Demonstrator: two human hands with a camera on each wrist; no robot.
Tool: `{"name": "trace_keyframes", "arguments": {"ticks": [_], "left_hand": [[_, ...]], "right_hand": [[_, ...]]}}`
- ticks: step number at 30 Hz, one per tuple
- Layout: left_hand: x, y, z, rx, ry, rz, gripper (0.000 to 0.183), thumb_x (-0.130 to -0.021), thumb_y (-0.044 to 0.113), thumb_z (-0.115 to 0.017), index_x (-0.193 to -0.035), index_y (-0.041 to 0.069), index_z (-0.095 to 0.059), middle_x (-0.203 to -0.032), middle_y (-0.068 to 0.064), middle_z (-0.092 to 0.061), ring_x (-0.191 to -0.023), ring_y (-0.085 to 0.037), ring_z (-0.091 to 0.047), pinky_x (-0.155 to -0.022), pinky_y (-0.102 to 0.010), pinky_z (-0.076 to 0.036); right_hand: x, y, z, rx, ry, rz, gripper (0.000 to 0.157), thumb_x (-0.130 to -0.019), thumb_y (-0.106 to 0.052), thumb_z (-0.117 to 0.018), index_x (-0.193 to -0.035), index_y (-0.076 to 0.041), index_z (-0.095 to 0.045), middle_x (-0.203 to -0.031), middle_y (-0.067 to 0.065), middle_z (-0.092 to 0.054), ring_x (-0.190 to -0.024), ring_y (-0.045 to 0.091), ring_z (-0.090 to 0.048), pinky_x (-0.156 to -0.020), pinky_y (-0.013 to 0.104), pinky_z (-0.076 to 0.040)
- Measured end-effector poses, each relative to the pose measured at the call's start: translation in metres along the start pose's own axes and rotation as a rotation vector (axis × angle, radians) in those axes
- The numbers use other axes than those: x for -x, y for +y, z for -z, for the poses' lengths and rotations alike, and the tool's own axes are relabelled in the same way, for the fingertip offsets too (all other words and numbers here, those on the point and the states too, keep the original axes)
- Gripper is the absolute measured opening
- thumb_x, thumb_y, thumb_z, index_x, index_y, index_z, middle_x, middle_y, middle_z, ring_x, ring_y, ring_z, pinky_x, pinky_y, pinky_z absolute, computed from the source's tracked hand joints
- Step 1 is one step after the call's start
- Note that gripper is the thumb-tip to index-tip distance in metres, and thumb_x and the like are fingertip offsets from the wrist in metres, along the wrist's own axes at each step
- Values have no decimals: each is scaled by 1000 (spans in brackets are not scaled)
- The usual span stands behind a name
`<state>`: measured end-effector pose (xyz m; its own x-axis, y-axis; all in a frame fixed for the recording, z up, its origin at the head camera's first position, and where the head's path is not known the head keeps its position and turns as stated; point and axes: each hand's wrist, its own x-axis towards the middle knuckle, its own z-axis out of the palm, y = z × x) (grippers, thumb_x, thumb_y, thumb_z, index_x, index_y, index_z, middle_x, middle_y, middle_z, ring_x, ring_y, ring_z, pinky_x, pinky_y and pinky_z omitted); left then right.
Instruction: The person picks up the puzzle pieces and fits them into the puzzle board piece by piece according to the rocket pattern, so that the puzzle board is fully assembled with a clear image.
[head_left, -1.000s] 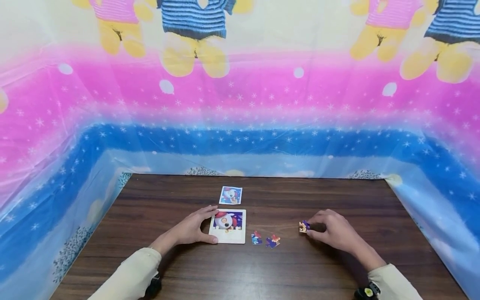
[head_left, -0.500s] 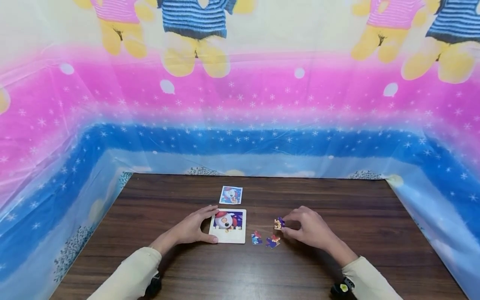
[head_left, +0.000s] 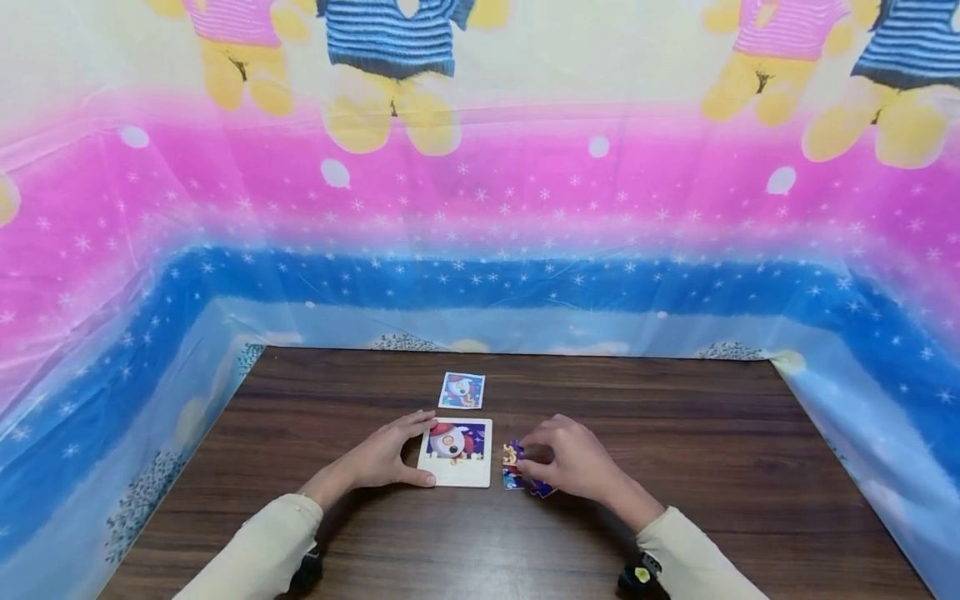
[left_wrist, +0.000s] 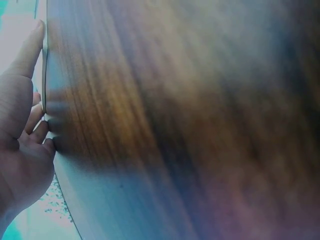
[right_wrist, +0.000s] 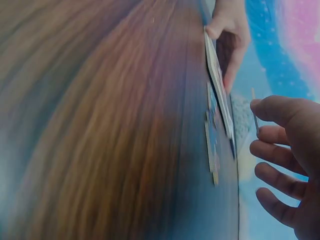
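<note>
My left hand (head_left: 382,456) holds the left side of a white-rimmed jigsaw puzzle board (head_left: 463,479), thumb at the near corner and fingers at the far one. Pieces picturing a round character in red fill the board's upper part; the lower part is bare white. Just right of the board, my right hand (head_left: 573,460) pinches a purple and orange puzzle piece (head_left: 512,453) between thumb and finger. The right wrist view shows this piece (right_wrist: 255,117) edge-on, raised off the table. Below it lie two loose puzzle pieces, a blue one (head_left: 512,481) and a purple one (head_left: 543,491), partly covered by the hand.
Beyond the board lies a small picture card (head_left: 461,391) with a similar print. Everything rests on a dark wooden table (head_left: 360,375). A printed cloth curtain (head_left: 480,283) closes off the back and both sides.
My right hand has travelled left with the pinched puzzle piece, from the right of the table to above the loose pieces. The left hand and the board have stayed put.
</note>
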<state>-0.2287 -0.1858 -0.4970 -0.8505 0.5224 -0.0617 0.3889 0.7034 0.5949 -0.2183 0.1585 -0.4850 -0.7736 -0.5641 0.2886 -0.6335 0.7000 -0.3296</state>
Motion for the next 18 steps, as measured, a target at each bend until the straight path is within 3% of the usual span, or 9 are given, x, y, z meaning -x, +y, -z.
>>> {"name": "trace_keyframes", "arguments": {"ticks": [12,18], "left_hand": [[-1,0,0,3,-4,6,95,-82,50,-84,-156,7,-43,-165,-12,-33,-152,-38,-28,-118,-61,-29],[-1,1,0,5,-4,6,95,-82,51,-84,-156,7,-44,-165,-12,-33,-152,-38,-28,-118,-60,-30]], "right_hand": [[-18,-20,-19,-22,-65,64,26,-90,-41,-79,-104,-20,-83,-91,-11,-73,-83,5,-56,-69,25,-48],[-22,-29,-25,6,-52,99,25,-89,-41,-80,-100,-20,-82,-95,-8,-72,-88,8,-60,-76,28,-52]]}}
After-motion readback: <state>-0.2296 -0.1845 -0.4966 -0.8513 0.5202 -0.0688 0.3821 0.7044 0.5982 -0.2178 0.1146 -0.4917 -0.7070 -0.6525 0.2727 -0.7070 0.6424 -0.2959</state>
